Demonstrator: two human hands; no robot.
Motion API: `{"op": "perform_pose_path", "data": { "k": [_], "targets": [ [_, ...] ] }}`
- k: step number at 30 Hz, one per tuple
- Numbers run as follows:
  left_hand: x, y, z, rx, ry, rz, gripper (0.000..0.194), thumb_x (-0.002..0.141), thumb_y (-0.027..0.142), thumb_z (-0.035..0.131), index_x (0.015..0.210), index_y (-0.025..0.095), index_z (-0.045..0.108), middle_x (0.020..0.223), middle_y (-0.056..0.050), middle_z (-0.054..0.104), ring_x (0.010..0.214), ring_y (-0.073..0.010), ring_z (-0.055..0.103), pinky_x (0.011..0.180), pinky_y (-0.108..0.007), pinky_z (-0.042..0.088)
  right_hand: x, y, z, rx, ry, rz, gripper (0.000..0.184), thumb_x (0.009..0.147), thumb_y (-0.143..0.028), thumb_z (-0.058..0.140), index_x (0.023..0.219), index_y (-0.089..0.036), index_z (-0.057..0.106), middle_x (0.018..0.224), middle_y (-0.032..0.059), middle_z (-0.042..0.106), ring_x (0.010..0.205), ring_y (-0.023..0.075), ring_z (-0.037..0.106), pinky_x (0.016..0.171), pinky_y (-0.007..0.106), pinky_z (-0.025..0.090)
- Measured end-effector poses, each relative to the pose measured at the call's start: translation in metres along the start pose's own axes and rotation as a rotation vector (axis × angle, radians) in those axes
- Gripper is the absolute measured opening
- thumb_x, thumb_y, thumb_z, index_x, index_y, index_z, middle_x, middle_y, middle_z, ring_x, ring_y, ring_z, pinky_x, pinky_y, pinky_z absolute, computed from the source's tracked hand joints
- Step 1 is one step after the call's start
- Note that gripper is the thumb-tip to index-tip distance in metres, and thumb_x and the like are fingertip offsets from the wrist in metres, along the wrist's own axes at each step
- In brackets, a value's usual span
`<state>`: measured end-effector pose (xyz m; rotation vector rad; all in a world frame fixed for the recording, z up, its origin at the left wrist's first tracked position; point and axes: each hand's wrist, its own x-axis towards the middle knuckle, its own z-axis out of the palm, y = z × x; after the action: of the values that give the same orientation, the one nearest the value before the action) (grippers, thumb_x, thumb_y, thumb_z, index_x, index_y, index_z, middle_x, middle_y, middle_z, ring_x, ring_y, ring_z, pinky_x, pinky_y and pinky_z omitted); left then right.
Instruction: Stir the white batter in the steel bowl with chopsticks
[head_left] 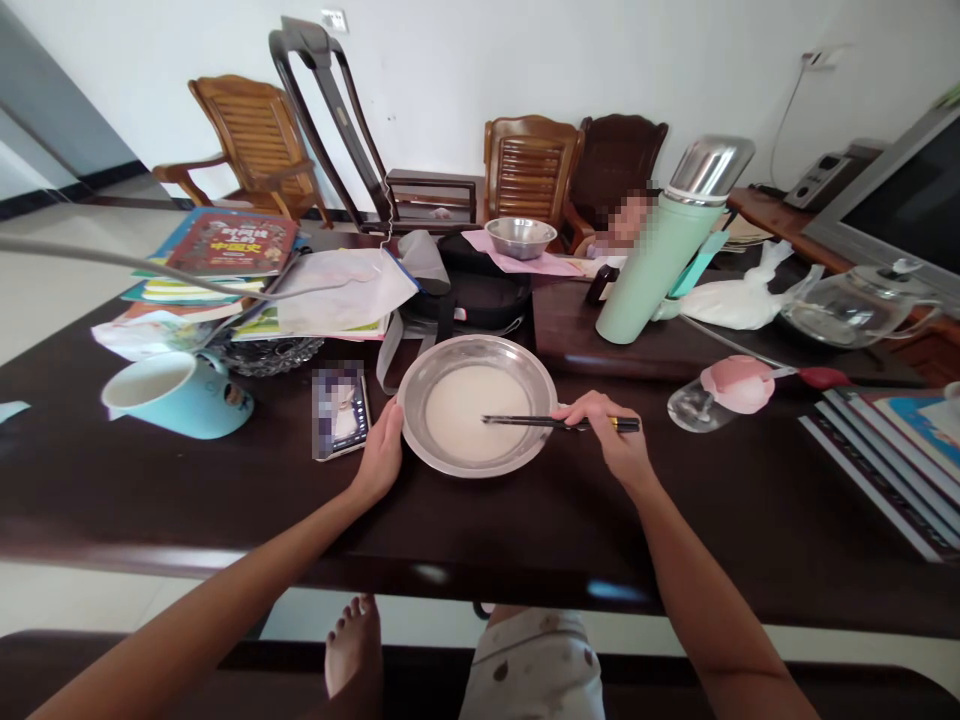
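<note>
A wide steel bowl (420, 440) rests on the dark wooden table (300, 520), with milky white liquid (465, 400) covering its bottom. My left hand (382, 455) is closed against the bowl's left rim, its thumb along the edge. Black chopsticks (525, 421) are pinched in my right hand (604, 430) at the bowl's right side. Their tips reach into the white liquid near its middle. Just left of my left hand lies a phone (349, 415) with a lit screen.
Left stand a blue mug (180, 395), a glass dish (274, 355) and stacked books (232, 245). Behind are a black bag (480, 285) and a small steel bowl (521, 238). Right are a green thermos (660, 260), a glass teapot (847, 310), a pink-topped cup (720, 390) and books (885, 460).
</note>
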<state>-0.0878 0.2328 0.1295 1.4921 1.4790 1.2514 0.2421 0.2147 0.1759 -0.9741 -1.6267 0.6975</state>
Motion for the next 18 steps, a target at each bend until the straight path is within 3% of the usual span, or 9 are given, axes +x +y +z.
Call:
{"op": "perform_pose_path", "data": {
  "k": [5, 10, 15, 18],
  "targets": [
    [0.0004, -0.001, 0.0002, 0.0, 0.006, 0.005, 0.082, 0.097, 0.079, 0.036, 0.137, 0.013, 0.064, 0.148, -0.018, 0.064, 0.144, -0.0328, 0.055, 0.126, -0.047, 0.037, 0.0011, -0.0034, 0.0064, -0.034, -0.167, -0.055, 0.033, 0.101, -0.054, 0.062, 0.089, -0.028, 0.08, 0.1, 0.0051, 0.086, 0.089, 0.0244, 0.071, 0.085, 0.044, 0.054],
    [0.0003, -0.001, 0.0005, -0.018, 0.009, -0.005, 0.083, 0.096, 0.081, 0.038, 0.136, 0.013, 0.064, 0.148, -0.019, 0.064, 0.143, -0.0332, 0.055, 0.126, -0.049, 0.036, 0.0014, -0.002, 0.0018, -0.046, -0.009, -0.021, 0.044, 0.105, -0.052, 0.054, 0.078, -0.027, 0.078, 0.09, 0.005, 0.085, 0.084, 0.0244, 0.071, 0.084, 0.045, 0.052],
    [0.0006, -0.0021, 0.0002, -0.004, 0.016, 0.007, 0.082, 0.096, 0.08, 0.038, 0.136, 0.014, 0.065, 0.146, -0.018, 0.066, 0.142, -0.0336, 0.056, 0.126, -0.051, 0.036, 0.0013, -0.0041, 0.0052, 0.01, -0.176, -0.033, 0.039, 0.104, -0.052, 0.057, 0.084, -0.028, 0.079, 0.095, 0.0045, 0.086, 0.088, 0.0238, 0.071, 0.085, 0.044, 0.054],
    [0.0009, -0.0024, -0.0001, 0.008, 0.015, 0.012, 0.081, 0.098, 0.078, 0.037, 0.138, 0.013, 0.064, 0.147, -0.018, 0.065, 0.142, -0.0332, 0.056, 0.126, -0.05, 0.037, 0.0016, -0.004, 0.0053, -0.046, -0.158, -0.054, 0.032, 0.101, -0.051, 0.062, 0.088, -0.028, 0.08, 0.101, 0.0048, 0.086, 0.09, 0.0242, 0.07, 0.087, 0.045, 0.054]
  ]
}}
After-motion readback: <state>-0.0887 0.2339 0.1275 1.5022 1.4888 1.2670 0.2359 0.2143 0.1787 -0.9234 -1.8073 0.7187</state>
